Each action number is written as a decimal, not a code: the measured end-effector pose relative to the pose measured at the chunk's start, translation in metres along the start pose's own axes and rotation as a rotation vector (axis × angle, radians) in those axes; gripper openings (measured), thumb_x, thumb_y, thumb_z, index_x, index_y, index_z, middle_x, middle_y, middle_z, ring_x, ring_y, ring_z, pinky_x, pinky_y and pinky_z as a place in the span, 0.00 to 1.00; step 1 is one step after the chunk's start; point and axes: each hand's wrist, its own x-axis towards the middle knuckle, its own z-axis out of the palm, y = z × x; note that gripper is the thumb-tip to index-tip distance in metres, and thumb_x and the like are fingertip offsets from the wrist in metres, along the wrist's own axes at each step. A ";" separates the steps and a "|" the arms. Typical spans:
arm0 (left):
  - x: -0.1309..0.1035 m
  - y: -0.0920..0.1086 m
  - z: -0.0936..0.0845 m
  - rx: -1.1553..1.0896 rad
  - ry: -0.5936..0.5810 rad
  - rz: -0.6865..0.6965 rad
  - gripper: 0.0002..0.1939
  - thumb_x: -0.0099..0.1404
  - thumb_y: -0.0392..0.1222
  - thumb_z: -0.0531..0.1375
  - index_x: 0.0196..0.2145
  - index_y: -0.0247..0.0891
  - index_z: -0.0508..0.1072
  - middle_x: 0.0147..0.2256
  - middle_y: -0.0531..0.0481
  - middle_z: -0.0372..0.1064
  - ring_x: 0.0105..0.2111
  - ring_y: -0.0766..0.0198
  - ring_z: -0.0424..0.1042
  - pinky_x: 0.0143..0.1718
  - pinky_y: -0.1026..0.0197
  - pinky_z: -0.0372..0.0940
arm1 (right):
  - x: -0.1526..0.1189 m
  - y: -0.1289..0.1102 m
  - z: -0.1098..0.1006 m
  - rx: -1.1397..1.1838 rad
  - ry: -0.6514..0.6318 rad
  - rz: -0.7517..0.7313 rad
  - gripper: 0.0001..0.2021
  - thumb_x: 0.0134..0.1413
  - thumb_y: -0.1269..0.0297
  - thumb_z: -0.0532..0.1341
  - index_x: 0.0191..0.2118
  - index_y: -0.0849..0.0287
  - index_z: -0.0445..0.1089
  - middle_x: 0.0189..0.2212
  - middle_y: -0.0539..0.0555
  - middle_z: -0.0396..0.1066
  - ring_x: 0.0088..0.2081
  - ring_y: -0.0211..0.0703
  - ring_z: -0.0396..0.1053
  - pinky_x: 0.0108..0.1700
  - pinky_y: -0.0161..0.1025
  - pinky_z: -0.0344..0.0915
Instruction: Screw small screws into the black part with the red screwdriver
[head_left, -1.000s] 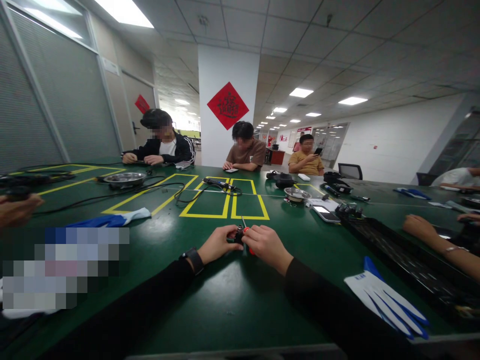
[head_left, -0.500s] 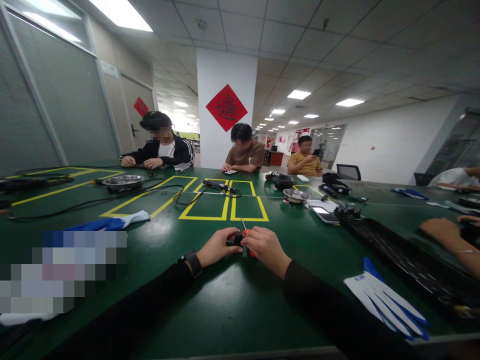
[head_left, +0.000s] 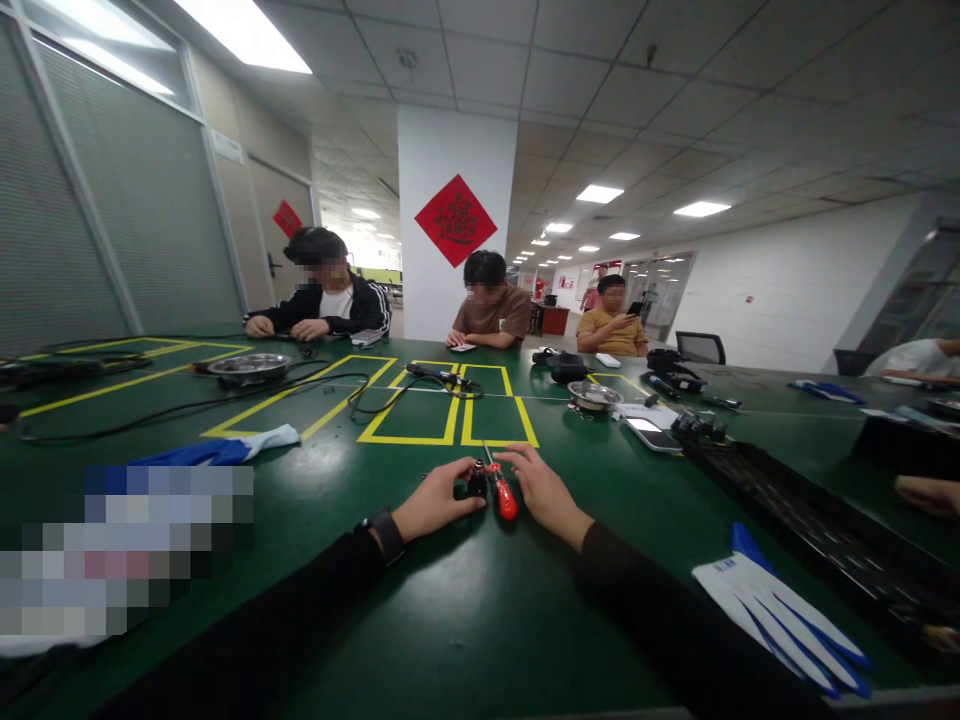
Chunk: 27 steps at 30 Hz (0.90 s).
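In the head view, my left hand (head_left: 441,498) grips a small black part (head_left: 477,482) with a shiny metal top, thumb and fingers closed around its side. Just right of it a screwdriver (head_left: 505,496) with a red handle lies on the green table, its shaft pointing away from me. My right hand (head_left: 547,494) is beside the screwdriver, fingers stretched out and apart, holding nothing. Whether its fingertips touch the shaft is hard to make out.
Yellow tape rectangles (head_left: 409,440) mark the table, with a black cabled tool (head_left: 439,374) across them. At right are a metal bowl (head_left: 592,396), a phone (head_left: 651,434), a long black tray (head_left: 795,530) and a white-blue glove (head_left: 780,610). Another metal bowl (head_left: 251,368) stands left. People sit opposite.
My right hand has opened and drawn back slightly right, uncovering the red screwdriver handle. My left hand keeps its hold on the black part. A co-worker's hand at right has moved away.
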 end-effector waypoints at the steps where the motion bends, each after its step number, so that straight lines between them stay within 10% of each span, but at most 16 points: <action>1: 0.000 0.001 0.000 0.005 -0.001 -0.005 0.15 0.53 0.44 0.62 0.38 0.35 0.69 0.34 0.50 0.69 0.35 0.61 0.67 0.40 0.58 0.63 | -0.001 0.002 0.002 -0.005 -0.045 -0.022 0.23 0.51 0.81 0.51 0.51 0.53 0.64 0.53 0.55 0.59 0.47 0.41 0.65 0.46 0.38 0.63; 27: 0.002 0.001 -0.001 -0.111 -0.052 -0.005 0.14 0.59 0.43 0.58 0.42 0.36 0.70 0.39 0.48 0.71 0.39 0.60 0.69 0.45 0.58 0.62 | 0.000 -0.013 -0.004 -0.106 -0.254 -0.217 0.11 0.56 0.74 0.54 0.43 0.56 0.66 0.42 0.53 0.68 0.43 0.42 0.66 0.45 0.36 0.61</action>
